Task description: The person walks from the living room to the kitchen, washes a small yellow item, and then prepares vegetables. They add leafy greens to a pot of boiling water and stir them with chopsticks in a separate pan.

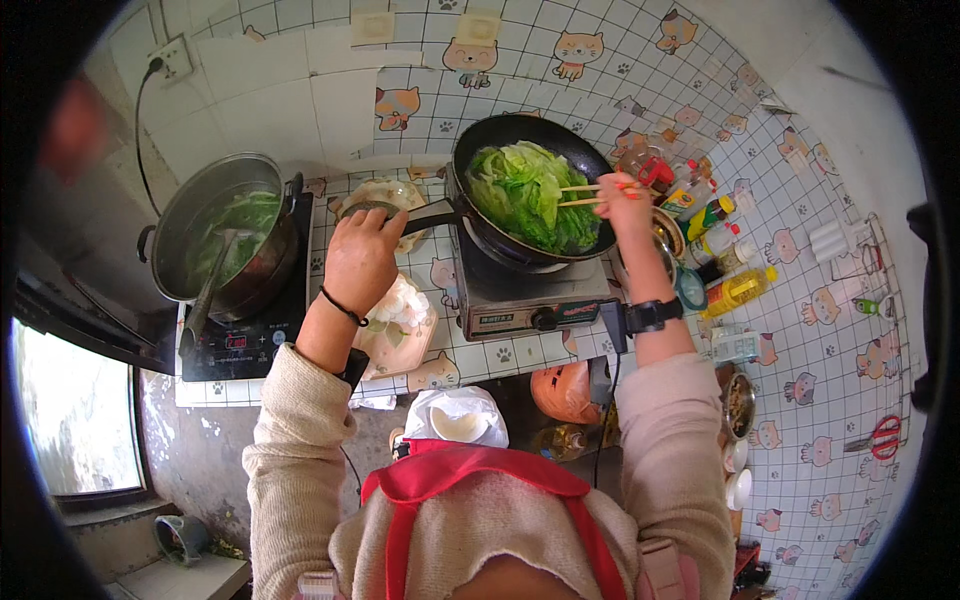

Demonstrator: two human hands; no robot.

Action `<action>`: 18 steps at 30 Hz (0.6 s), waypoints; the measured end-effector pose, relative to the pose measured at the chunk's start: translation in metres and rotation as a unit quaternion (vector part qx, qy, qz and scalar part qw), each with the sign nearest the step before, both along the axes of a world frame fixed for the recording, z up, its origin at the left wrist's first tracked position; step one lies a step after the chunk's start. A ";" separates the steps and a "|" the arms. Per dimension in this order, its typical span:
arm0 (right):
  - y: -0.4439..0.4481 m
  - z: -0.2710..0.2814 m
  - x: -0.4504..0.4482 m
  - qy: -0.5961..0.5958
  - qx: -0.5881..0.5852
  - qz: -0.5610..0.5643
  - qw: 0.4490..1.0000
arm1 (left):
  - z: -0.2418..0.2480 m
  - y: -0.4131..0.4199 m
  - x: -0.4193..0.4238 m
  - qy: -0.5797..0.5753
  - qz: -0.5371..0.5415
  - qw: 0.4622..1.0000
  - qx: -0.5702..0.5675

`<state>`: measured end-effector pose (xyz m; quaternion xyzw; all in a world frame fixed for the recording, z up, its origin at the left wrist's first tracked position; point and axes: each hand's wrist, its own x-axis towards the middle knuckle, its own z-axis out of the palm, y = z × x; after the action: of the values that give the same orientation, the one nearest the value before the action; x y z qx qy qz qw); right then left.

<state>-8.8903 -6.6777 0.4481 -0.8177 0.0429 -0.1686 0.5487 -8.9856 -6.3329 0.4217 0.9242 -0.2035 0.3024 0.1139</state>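
My left hand [365,251] is closed around the black handle of a frying pan [577,154], which sits tilted on a gas stove [540,289]. Leafy green lettuce [525,187] fills much of the pan. From the right, my right hand [626,204] holds a pair of wooden chopsticks [579,202], their tips at the lettuce. Beneath and beside my left hand are a patterned dish [397,193] and a pink plate with a flower design [412,349].
At the left, a large pot [169,247] with green leaves in liquid and a ladle [210,281] stands on an induction cooker [247,360]. Sauce bottles and a yellow oil bottle [739,292] line the right wall. Red-handled scissors [885,437] hang there. A white bag [487,420] is below the counter.
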 end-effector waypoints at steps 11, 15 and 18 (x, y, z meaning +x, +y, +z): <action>0.065 -0.015 -0.013 -0.048 0.102 0.188 0.976 | 0.001 0.000 0.000 0.009 -0.007 1.000 -0.002; 0.058 -0.022 -0.021 0.025 0.020 0.216 0.976 | 0.001 0.001 0.000 0.006 -0.008 1.000 -0.007; 0.041 -0.026 -0.018 0.011 -0.028 0.172 0.985 | 0.001 0.001 0.000 0.008 -0.008 1.000 -0.005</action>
<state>-8.9083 -6.6366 0.4220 -0.8297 -0.0970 -0.0640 0.5460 -8.9855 -6.3319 0.4229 0.9243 -0.2082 0.2954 0.1225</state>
